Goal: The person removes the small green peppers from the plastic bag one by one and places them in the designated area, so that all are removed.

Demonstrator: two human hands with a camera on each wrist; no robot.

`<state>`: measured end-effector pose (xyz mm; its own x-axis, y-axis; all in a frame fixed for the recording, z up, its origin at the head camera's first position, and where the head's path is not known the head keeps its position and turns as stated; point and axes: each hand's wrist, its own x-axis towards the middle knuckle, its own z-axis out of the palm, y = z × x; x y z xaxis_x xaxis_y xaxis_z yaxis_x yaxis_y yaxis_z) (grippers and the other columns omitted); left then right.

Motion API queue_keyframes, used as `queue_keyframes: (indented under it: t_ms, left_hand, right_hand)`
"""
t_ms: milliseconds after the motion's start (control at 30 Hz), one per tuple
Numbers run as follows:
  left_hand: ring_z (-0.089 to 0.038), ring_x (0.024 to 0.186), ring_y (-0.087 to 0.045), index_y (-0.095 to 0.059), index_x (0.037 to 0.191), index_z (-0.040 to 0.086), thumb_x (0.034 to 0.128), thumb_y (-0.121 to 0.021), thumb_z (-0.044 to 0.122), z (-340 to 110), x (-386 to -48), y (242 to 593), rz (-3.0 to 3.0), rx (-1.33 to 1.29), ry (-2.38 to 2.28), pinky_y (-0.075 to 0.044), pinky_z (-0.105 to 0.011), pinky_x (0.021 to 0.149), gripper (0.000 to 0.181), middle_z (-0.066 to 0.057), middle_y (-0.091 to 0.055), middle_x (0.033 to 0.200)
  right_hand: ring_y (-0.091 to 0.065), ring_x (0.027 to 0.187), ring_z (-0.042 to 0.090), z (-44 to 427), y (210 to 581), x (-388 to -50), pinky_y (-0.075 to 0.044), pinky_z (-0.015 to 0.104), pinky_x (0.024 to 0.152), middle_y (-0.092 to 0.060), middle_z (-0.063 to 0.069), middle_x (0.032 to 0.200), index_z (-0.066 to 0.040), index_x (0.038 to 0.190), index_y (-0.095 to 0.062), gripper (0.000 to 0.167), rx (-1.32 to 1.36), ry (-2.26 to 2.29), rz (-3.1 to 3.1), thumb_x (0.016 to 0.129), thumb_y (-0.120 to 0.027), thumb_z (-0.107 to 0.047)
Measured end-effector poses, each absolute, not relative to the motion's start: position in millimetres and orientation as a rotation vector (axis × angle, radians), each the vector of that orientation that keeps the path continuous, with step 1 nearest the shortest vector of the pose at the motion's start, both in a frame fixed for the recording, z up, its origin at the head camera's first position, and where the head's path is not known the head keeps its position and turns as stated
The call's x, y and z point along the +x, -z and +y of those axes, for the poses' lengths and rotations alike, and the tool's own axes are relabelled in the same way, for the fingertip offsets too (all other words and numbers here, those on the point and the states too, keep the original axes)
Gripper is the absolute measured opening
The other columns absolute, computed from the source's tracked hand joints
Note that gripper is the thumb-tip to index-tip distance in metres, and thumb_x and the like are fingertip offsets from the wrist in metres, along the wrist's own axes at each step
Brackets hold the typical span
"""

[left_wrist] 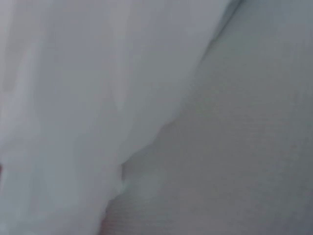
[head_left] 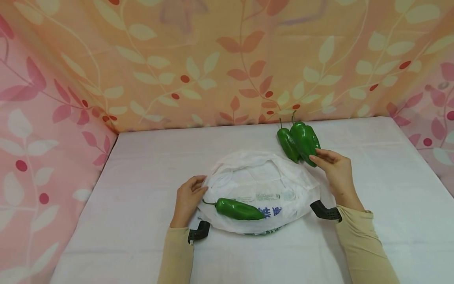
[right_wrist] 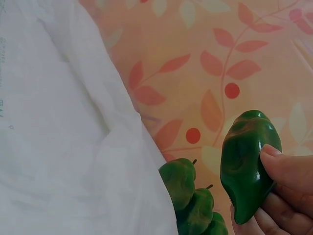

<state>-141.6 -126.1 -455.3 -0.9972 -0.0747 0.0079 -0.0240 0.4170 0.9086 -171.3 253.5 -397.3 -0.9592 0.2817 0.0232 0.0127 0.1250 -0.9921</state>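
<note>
A white plastic bag (head_left: 255,177) with blue and green print lies spread on the table, its mouth wide. My left hand (head_left: 188,199) pinches the bag's left edge; close up, the left wrist view shows only white bag film (left_wrist: 73,98) and cloth. One long green pepper (head_left: 239,209) lies across the bag's near part; I cannot tell whether it is inside or on top. Beyond the bag's far right edge, my right hand (head_left: 337,171) grips another green pepper (right_wrist: 247,161) between thumb and fingers. Several more green peppers (head_left: 288,144) lie right beside it, partly hidden by the bag in the right wrist view.
White cloth (head_left: 142,169) covers the table. A leaf-patterned curtain (head_left: 198,59) stands along the back edge, and pink patterned fabric (head_left: 39,157) hangs at the left side. Black wrist mounts (head_left: 324,211) sit close to the bag's edges.
</note>
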Motion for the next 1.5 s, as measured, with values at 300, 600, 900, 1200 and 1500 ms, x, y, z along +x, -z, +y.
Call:
queue_keyframes:
  t_ms: [300, 600, 900, 1200, 1500]
  left_hand:
    - [-0.027, 0.102, -0.064, -0.066, 0.114, 0.003, 0.0832, -0.069, 0.001, -127, -141, 456, -2.609, 0.105, 1.670, -0.052, -0.041, 0.087, 0.031, -0.016, -0.066, 0.111]
    - [-0.025, 0.102, -0.064, -0.066, 0.114, 0.004, 0.0833, -0.069, 0.002, -126, -142, 455, -2.611, 0.099, 1.667, -0.052, -0.040, 0.087, 0.031, -0.015, -0.066, 0.111]
    - [-0.026, 0.102, -0.064, -0.066, 0.114, 0.003, 0.0829, -0.069, 0.001, -126, -142, 455, -2.604, 0.107, 1.681, -0.052, -0.039, 0.087, 0.031, -0.016, -0.066, 0.111]
    - [-0.025, 0.101, -0.065, -0.066, 0.114, 0.003, 0.0831, -0.069, 0.002, -127, -142, 457, -2.604, 0.097, 1.678, -0.052, -0.039, 0.086, 0.031, -0.015, -0.067, 0.110]
    - [-0.027, 0.102, -0.064, -0.065, 0.115, 0.002, 0.0836, -0.068, 0.000, -127, -142, 457, -2.610, 0.098, 1.678, -0.052, -0.039, 0.087, 0.031, -0.017, -0.066, 0.112]
  right_hand:
    - [-0.062, 0.078, 0.000, 257, 396, -172, -0.049, 0.009, 0.068, -0.067, -0.013, 0.081, -0.010, 0.095, -0.070, 0.016, -0.306, -1.955, -2.150, 0.080, -0.074, -0.004]
    - [-0.064, 0.074, 0.001, 263, 394, -172, -0.050, 0.010, 0.067, -0.069, -0.011, 0.078, -0.013, 0.091, -0.072, 0.015, -0.316, -1.999, -2.089, 0.079, -0.075, -0.003]
    - [-0.064, 0.072, 0.002, 268, 392, -173, -0.050, 0.010, 0.065, -0.069, -0.010, 0.076, -0.015, 0.087, -0.073, 0.013, -0.343, -2.008, -2.058, 0.078, -0.077, -0.006]
    - [-0.064, 0.069, 0.001, 275, 392, -177, -0.050, 0.011, 0.064, -0.069, -0.010, 0.074, -0.016, 0.085, -0.073, 0.014, -0.371, -2.017, -2.040, 0.078, -0.076, -0.005]
    - [-0.064, 0.068, 0.001, 283, 393, -182, -0.051, 0.011, 0.063, -0.069, -0.010, 0.073, -0.017, 0.083, -0.072, 0.016, -0.408, -2.047, -2.009, 0.079, -0.074, -0.002]
